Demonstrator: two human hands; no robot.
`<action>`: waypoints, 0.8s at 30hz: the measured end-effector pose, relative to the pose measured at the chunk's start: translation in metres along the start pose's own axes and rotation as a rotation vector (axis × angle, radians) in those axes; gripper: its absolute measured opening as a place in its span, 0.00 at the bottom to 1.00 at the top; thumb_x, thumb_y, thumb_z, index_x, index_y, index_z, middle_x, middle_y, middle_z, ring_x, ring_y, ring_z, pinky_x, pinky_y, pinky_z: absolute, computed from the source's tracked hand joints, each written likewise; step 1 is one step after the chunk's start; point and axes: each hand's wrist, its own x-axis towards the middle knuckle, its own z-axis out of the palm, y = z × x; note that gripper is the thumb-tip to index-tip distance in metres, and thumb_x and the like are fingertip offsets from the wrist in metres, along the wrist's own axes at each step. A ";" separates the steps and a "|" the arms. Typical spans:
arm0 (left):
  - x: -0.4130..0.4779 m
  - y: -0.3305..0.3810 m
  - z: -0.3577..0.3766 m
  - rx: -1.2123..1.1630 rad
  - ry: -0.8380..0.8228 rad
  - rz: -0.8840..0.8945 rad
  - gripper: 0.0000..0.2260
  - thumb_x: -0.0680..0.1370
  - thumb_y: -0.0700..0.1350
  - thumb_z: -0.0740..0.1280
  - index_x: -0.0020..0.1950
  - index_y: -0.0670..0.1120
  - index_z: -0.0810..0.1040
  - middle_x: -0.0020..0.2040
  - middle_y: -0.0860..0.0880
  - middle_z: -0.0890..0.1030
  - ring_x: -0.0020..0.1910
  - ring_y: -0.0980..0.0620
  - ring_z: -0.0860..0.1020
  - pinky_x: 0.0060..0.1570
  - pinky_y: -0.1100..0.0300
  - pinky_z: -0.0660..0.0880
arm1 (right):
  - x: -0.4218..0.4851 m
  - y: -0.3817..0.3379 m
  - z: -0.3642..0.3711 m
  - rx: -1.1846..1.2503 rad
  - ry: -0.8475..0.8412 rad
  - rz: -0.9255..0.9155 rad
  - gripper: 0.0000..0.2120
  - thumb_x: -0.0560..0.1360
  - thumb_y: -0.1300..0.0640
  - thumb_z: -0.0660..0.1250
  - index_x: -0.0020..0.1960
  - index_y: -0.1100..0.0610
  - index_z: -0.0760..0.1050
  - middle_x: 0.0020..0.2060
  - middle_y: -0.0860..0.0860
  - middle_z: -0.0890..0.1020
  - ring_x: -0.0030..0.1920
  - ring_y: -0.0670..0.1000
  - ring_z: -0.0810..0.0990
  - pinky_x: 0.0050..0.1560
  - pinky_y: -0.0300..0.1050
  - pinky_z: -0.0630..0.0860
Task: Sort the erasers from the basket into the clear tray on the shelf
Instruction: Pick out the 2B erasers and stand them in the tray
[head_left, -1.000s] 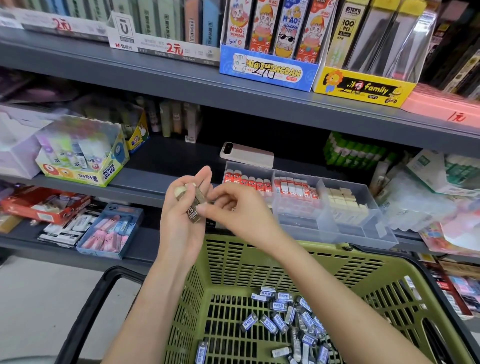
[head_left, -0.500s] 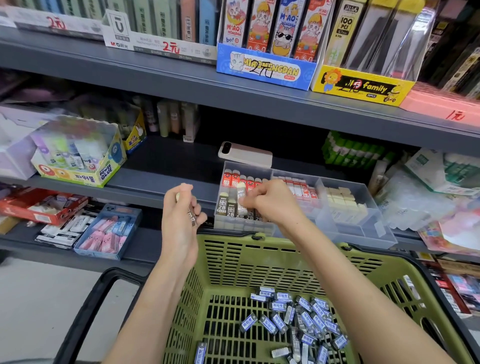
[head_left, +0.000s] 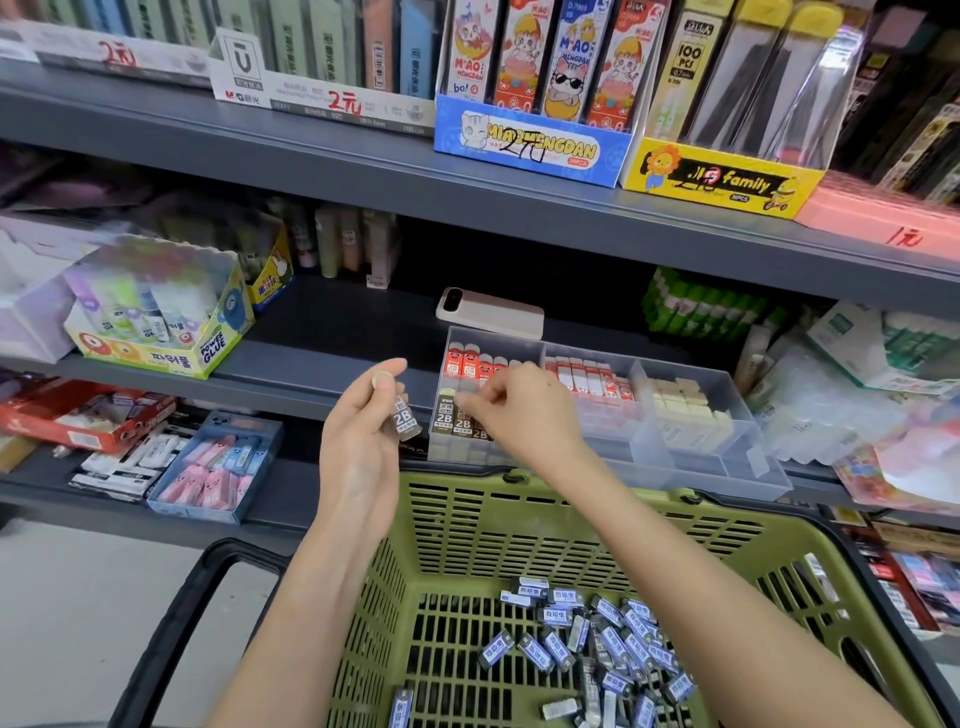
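Left hand (head_left: 363, 441): raised, palm turned right, thumb and fingers pinched on a 2B eraser (head_left: 404, 419) held upright. Right hand (head_left: 524, 410): farther and to the right, knuckles up, fingers curled, fingertips (head_left: 463, 401) pointing left and down. Both forearms bare, extending from the near edge.

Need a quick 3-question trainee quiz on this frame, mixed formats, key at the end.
1. True or false: the left hand holds a 2B eraser.
2. The right hand is over which compartment of the clear tray? A leftmost B middle C rightmost
3. Fill in: the blue-labelled erasers lie in the green ____.

Key: 1 true; 2 A; 3 basket
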 end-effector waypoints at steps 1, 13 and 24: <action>-0.001 0.001 0.000 0.014 -0.024 0.011 0.08 0.78 0.44 0.64 0.52 0.48 0.82 0.45 0.54 0.81 0.44 0.60 0.77 0.47 0.66 0.74 | -0.004 -0.002 -0.001 0.104 0.025 -0.047 0.16 0.75 0.47 0.66 0.34 0.55 0.78 0.30 0.48 0.80 0.34 0.46 0.76 0.35 0.40 0.71; -0.009 0.003 0.006 0.146 -0.251 0.055 0.11 0.66 0.54 0.71 0.46 0.56 0.85 0.50 0.54 0.84 0.54 0.59 0.80 0.50 0.66 0.74 | -0.020 -0.007 -0.007 0.627 -0.136 -0.189 0.11 0.69 0.63 0.74 0.47 0.55 0.76 0.33 0.46 0.79 0.33 0.42 0.76 0.37 0.33 0.75; -0.003 -0.019 0.001 1.382 -0.158 0.480 0.12 0.79 0.51 0.63 0.60 0.54 0.81 0.65 0.47 0.73 0.66 0.46 0.66 0.63 0.52 0.57 | 0.008 0.025 -0.009 0.343 -0.059 0.219 0.08 0.67 0.56 0.75 0.41 0.53 0.77 0.44 0.49 0.81 0.44 0.51 0.79 0.48 0.49 0.77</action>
